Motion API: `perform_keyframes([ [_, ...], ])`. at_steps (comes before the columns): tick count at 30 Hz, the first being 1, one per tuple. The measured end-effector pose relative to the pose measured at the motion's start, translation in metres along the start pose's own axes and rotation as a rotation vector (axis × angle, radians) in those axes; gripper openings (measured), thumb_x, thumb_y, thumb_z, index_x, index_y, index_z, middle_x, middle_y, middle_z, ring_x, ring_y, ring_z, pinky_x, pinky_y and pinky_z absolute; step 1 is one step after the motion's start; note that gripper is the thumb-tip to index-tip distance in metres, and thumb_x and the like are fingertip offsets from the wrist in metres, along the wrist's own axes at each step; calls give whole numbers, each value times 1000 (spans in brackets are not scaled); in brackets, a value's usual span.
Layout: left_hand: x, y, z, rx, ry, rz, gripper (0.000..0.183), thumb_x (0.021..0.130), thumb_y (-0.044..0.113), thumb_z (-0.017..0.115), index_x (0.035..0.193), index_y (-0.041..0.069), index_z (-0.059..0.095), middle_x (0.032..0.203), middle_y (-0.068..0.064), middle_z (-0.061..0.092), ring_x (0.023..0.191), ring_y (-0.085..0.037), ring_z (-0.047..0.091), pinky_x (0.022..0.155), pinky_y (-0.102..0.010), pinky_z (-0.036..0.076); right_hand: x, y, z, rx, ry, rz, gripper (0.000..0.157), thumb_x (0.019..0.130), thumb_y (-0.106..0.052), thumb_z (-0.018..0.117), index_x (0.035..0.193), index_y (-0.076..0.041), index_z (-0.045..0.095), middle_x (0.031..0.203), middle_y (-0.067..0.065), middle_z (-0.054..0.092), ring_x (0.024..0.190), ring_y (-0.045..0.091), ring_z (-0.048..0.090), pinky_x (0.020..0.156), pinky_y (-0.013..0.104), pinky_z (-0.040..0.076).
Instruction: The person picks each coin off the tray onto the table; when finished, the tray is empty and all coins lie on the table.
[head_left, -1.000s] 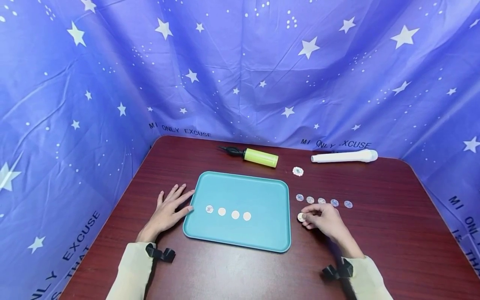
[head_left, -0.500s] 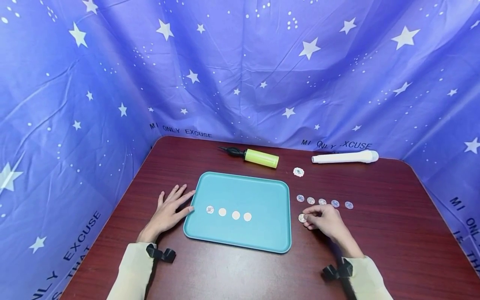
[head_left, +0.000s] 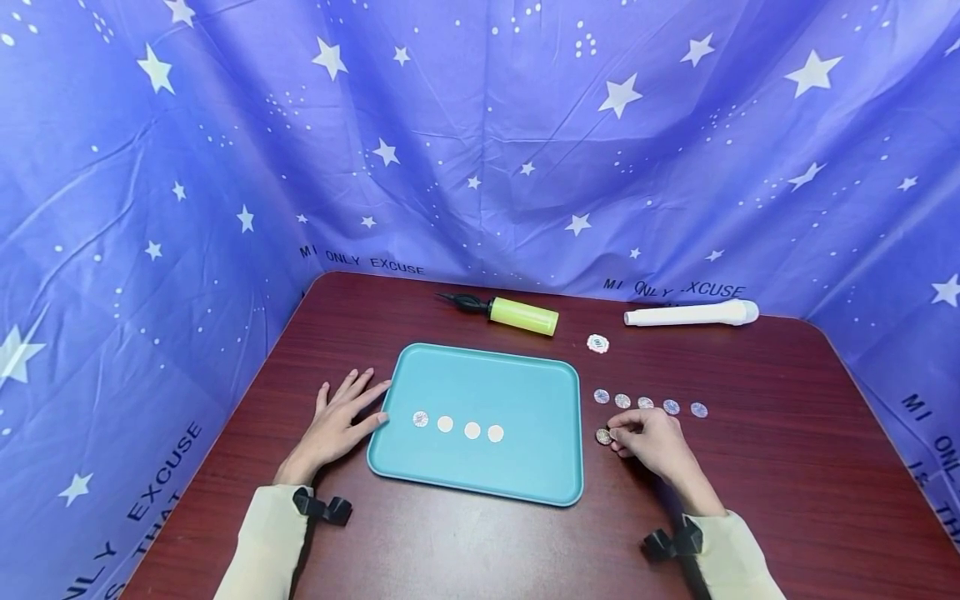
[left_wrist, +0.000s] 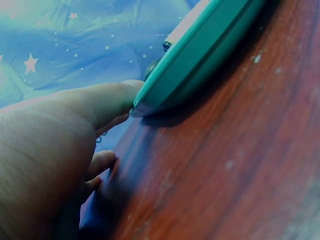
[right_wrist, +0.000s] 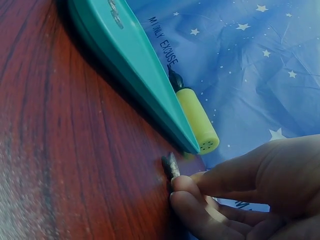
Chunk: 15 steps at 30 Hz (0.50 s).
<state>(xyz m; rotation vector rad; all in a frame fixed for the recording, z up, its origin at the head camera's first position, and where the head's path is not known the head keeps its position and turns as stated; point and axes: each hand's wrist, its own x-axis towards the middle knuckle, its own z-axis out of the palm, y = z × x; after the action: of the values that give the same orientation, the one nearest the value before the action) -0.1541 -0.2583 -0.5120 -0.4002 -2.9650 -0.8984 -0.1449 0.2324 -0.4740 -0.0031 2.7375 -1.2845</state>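
My right hand (head_left: 652, 437) pinches a small round disc (head_left: 603, 436) with a patterned, glittery face between thumb and fingertips, just right of the teal tray (head_left: 525, 483). In the right wrist view the disc (right_wrist: 173, 165) is seen nearly edge-on, low by the table, and the fingertips cover part of it. With fingers spread, my left hand (head_left: 337, 425) rests at the tray's left edge, its thumb at the rim. Inside the tray lies a row of discs: a patterned one (head_left: 421, 419) at the left, then three plain pale ones (head_left: 472, 431).
Behind my right hand runs a row of several patterned discs (head_left: 622, 401), one partly hidden by the hand. Farther back lie a scalloped white chip (head_left: 597, 343), a yellow-green hand pump (head_left: 523, 317) with a black tip, and a white microphone-shaped stick (head_left: 690, 313). A starry blue curtain (head_left: 480, 150) encloses the table.
The pinched disc has tilted slightly in my right fingertips and its face looks darker. Both hands stay in nearly the same places, and the tray and its discs have not moved.
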Motion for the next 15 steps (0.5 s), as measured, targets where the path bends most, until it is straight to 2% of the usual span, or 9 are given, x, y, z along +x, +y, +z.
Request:
perform_keyframes([
  [15,0,2,-1,-2,0,0,57,95,44,63,148,27,51,163,-15,35,155,-43,19,117,-73,-3,0,-4,-2,13,-20,-27,12,88,2,67,96,7,74,75,14,75,58,6,68,55,22,58],
])
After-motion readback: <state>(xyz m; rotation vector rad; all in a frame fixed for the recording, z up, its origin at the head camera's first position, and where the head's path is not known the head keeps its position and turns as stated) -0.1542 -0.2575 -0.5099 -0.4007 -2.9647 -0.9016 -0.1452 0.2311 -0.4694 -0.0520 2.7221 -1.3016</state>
